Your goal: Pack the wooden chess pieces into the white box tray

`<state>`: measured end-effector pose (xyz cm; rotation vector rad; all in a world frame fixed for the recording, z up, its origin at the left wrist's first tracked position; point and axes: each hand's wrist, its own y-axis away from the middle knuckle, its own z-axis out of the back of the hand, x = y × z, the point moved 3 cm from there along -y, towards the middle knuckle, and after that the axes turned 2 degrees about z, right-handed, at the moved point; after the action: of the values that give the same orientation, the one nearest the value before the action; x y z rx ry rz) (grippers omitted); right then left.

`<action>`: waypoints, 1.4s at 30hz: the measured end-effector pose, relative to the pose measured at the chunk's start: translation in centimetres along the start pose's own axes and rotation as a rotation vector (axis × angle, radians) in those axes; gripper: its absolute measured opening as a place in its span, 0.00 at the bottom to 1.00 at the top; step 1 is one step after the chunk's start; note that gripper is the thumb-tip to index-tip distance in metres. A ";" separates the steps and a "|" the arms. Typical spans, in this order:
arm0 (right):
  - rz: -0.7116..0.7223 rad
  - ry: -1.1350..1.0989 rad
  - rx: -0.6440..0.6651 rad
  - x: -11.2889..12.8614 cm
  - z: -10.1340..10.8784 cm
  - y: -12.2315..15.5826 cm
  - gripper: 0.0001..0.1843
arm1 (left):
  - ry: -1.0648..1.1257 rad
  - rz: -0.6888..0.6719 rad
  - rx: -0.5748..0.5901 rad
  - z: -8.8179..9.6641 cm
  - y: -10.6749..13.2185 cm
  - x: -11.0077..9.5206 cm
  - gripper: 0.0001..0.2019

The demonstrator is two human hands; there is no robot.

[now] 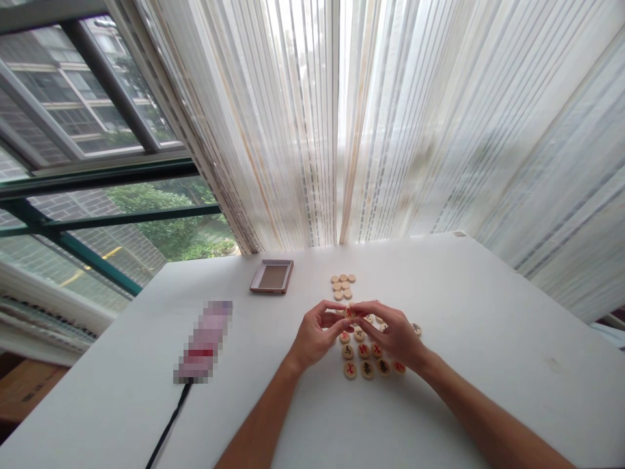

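Between the fingertips of my left hand (314,334) and my right hand (393,331) is a round wooden xiangqi piece (349,312), its red character facing me. Both hands pinch it from either side, just above the table. Below and behind them, face-up pieces with red or black characters lie in rough rows, such as a red-marked piece (350,370) and a black-marked piece (367,370). My hands and fingers hide part of these rows. Farther back, several pieces with no visible marking (337,286) sit in a small group.
A shallow open box (272,276) stands at the back left of the white table (512,365). Nearer on the left lies a blurred-out pinkish object (205,342) with a black cord or strap (168,425). Curtains (336,130) hang behind the table, beside an open window.
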<state>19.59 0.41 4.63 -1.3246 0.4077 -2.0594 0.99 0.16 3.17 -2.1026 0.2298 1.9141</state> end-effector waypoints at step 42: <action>-0.208 -0.118 0.014 -0.2 0.0 -0.4 0.07 | -0.363 -0.133 0.009 -1.1 0.6 -0.5 0.13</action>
<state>19.54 0.80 4.76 -1.5264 0.2106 -2.1324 1.77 -0.76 3.73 -1.6770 0.0195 2.1583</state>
